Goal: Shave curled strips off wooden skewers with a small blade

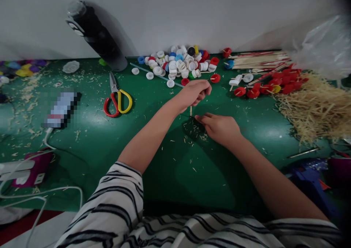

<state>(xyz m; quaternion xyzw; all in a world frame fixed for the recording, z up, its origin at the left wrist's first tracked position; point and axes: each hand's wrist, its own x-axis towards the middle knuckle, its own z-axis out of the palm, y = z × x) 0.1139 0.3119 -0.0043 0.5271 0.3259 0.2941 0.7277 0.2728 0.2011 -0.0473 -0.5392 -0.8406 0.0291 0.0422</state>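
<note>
My left hand [195,91] is closed, and a thin wooden stick [191,111] shows beneath its fingers, pointing down toward the table. My right hand [221,127] is pinched just below and to the right, its fingertips close to the stick's lower end. Whatever sits between those right fingertips is too dark and small to make out. Fine wood shavings [194,168] lie scattered on the green table around both hands. Beyond my left hand is a red bottle cap [215,78] with a short stick in it.
A heap of bottle caps [175,67] lies by the wall, with wooden sticks [255,61] and red caps on sticks [285,81] to its right. Scissors [117,100], a black bottle [101,39] and a phone [61,109] are leftward. Straw-like shreds [309,109] and a blue glue gun [309,182] are rightward.
</note>
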